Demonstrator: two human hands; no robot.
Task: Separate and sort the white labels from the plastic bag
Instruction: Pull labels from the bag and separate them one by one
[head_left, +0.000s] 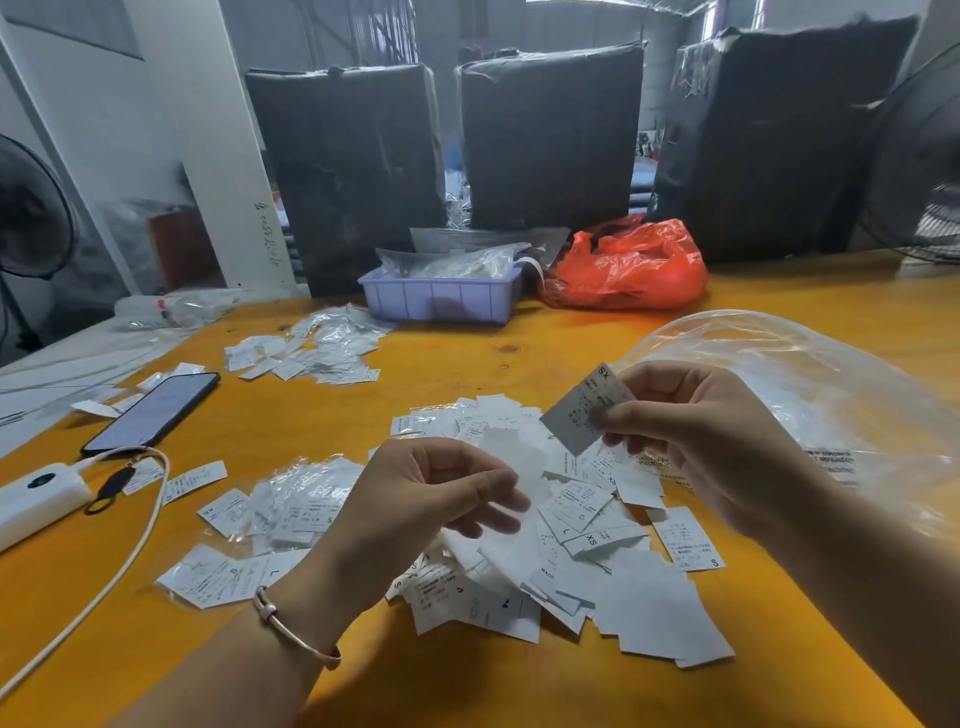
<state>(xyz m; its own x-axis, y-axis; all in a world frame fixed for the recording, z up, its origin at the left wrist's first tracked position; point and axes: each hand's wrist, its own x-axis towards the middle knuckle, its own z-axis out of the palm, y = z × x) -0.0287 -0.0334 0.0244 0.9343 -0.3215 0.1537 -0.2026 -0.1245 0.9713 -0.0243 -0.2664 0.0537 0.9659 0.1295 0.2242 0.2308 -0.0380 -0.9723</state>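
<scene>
- Step in hand, as judged: sorting by size. You have one label lifted from the loose pile and are reading its mark before placing it.
- Your left hand (436, 493), at lower centre of the frame, hovers over the loose pile of white labels (597, 561). Its fingers are curled and appear to pinch a blurred white label (511, 467) at the fingertips; the blur prevents a firm reading of that contact.
- Your right hand (691, 431), at centre right, pinches a single label marked XS (584, 410) between thumb and fingertips, clamped on its right edge and raised clear of the pile.
- Next move, as judged: carry the XS label to the group of matching size. Sorted groups lie at left of the pile: a near group (291, 514) at lower left showing S and L marks, and a far group (311, 348) at upper centre-left. Which group takes XS cannot be read from here; check the mark before release.
- The clear plastic bag (810, 395) lies at right, behind your right hand, on the yellow table (467, 686).
- Farther back: a phone (156, 410) at left, a lilac tray (441, 299) and a red bag (628, 265) at upper centre.
</scene>
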